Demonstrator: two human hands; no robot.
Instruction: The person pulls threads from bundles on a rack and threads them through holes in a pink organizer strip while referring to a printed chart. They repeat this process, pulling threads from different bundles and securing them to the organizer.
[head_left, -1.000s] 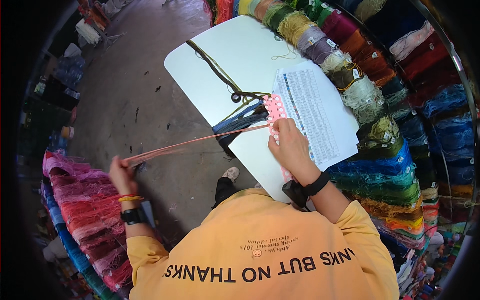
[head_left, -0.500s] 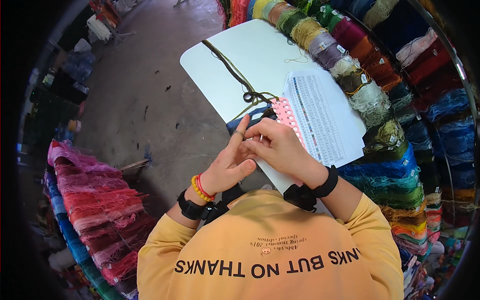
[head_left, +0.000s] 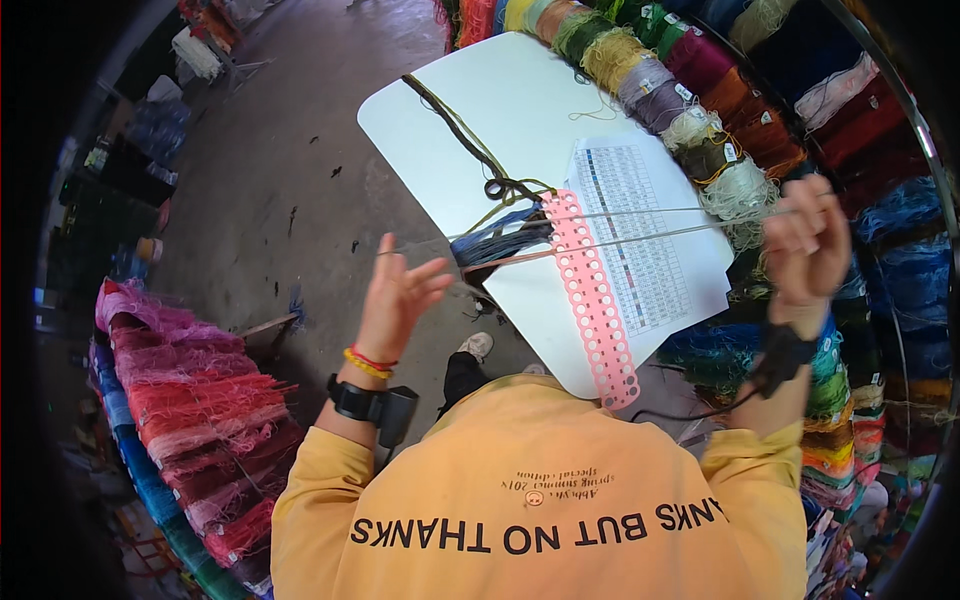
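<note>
Holding grey threads point(head_left: 665, 234) taut above the pink perforated strip point(head_left: 597, 312) at centre, pinched in the right hand point(head_left: 803, 238) at frame right; left hand point(head_left: 400, 292) spread, left of centre.

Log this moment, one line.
left hand: raised, open | right hand: holding grey threads | grey threads: stretched over pink holed strip | dark blue threads: at strip's left edge, on white board

- The thread card point(head_left: 591, 298) was pink.
- The stretched threads point(head_left: 660, 234) were grey.
- The paper point(head_left: 648, 268) was white with little squares.
- The shirt point(head_left: 570, 450) was yellow with black letters.
</note>
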